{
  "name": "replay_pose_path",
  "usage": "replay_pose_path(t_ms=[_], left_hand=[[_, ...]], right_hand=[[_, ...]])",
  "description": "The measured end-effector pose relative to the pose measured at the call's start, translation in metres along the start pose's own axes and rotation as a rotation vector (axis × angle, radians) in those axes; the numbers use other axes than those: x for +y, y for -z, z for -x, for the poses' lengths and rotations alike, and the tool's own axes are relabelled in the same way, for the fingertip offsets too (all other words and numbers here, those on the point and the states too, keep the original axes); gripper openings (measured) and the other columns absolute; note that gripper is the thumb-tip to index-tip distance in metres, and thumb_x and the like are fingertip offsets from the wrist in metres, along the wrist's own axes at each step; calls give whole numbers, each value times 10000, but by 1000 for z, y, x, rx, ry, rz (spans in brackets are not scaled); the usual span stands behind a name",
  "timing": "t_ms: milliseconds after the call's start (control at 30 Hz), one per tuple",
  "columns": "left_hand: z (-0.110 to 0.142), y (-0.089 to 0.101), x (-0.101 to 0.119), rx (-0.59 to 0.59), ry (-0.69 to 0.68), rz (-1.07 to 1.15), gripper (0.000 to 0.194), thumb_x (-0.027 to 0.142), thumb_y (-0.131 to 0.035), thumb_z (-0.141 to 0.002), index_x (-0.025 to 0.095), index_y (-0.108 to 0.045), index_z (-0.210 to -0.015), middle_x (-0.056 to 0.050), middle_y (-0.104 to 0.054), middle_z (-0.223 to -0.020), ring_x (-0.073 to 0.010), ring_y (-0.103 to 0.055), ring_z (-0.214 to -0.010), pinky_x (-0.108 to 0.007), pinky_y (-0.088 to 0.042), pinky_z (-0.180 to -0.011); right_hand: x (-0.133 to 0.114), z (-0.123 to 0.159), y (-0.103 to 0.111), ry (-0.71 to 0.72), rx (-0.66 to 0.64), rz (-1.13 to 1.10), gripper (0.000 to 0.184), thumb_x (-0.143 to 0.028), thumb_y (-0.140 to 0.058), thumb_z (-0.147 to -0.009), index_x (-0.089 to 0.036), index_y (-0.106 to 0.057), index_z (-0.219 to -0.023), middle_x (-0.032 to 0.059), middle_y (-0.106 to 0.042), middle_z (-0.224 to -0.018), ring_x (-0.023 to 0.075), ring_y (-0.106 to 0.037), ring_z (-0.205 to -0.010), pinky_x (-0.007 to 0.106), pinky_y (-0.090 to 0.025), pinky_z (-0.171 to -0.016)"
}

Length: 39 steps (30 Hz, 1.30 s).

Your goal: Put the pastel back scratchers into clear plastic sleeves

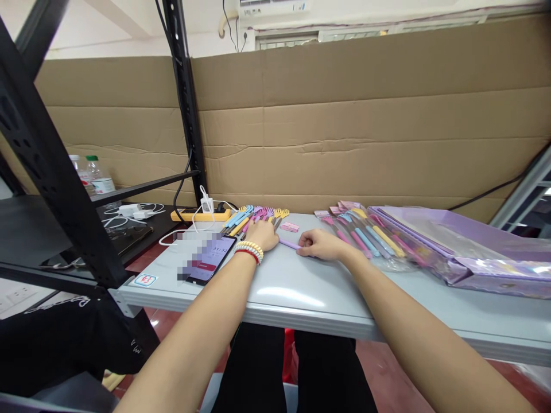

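My left hand [262,236], with beaded bracelets at the wrist, rests over the near part of a row of back scratchers [241,226] with yellow, blue, pink and purple claw heads. Its fingers are bent down and partly hidden, so what they grip does not show. A purple handle [289,244] runs from beside that hand to my right hand [321,245], whose curled fingers close on its near end. Just behind the handle lies a small pink card [290,227]. To the right, several back scratchers in clear wrappers [365,234] lie side by side.
A phone [210,259] lies left of my left wrist. Behind it is a yellow power strip [200,215] with a white charger and cables. A purple box [456,267] holding clear bags stands at the right. Black shelf posts [189,97] and a cardboard wall [344,143] border the table.
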State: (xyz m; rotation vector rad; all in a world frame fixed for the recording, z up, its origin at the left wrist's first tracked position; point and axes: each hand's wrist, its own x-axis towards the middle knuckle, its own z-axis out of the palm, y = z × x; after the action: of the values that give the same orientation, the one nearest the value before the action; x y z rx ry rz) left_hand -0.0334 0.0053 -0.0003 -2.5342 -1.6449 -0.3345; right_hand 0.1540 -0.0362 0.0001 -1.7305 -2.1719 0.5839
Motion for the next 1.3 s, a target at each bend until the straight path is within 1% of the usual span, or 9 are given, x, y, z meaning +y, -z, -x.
replay_pose_path(t_ms=[200,300,500,700,933,1033,1167,1300], left_hand=[[1,-1,1,-18,-3,-53,346,293,-413,-815,173,-691,-982,-133,-669,-1102,-278,-559,-1088,-481,-246,-1081],[2,0,2,-19,0,-49,329,268,-407,-818,182,-686,-968,-124,-673,-1085,-271,-561,-1079,-475,-264,-1067],[3,0,1,88,-42,-19,310,230,-401,-817,186,-664,-974,-112,-671,-1048,-267,-557,-1070,-458,-338,-995],[2,0,1,38,-33,-7,292,240,-420,-815,197,-668,-961,-104,-668,-1057,-266,-546,-1095,-469,-283,-1048],[2,-1,1,25,-33,-5,304,241,-417,-801,190,-677,-950,-112,-658,-1113,-268,-539,-1114,-489,-270,-1058],[1,-2,0,0,-34,5,334,254,-405,-813,200,-671,-1007,-109,-653,-1140,-272,-524,-1144,-496,-259,-1065],[-1,-3,-1,-49,-34,15,387,262,-399,-818,208,-640,-1117,-103,-646,-1166,-265,-518,-1158,-475,-298,-1036],[-2,-4,-1,-72,-30,25,390,272,-380,-833,205,-643,-1113,-111,-635,-1189,-274,-509,-1169,-492,-297,-1033]], right_hand=[[-3,1,1,2,6,22,213,-359,-646,-689,-171,-616,-785,17,-620,-718,132,-528,-639,243,-366,-565],[-4,3,2,20,7,37,180,-332,-634,-697,-166,-614,-765,14,-614,-698,124,-514,-623,242,-360,-567],[-1,2,1,48,28,18,188,-346,-643,-689,-169,-611,-745,11,-616,-675,128,-523,-616,244,-371,-573],[-4,4,2,18,21,37,172,-329,-644,-676,-175,-612,-745,8,-614,-692,132,-522,-630,248,-370,-582],[-3,3,2,21,25,30,185,-340,-648,-669,-171,-623,-739,12,-617,-691,132,-523,-624,247,-371,-571],[-3,3,2,25,28,19,189,-343,-655,-665,-172,-625,-740,13,-620,-691,134,-524,-630,245,-370,-563],[-6,5,3,11,19,15,172,-324,-648,-680,-170,-614,-746,9,-611,-679,126,-511,-617,243,-370,-565],[-9,7,4,3,18,21,152,-311,-646,-686,-171,-602,-728,2,-605,-661,119,-510,-601,239,-370,-565]])
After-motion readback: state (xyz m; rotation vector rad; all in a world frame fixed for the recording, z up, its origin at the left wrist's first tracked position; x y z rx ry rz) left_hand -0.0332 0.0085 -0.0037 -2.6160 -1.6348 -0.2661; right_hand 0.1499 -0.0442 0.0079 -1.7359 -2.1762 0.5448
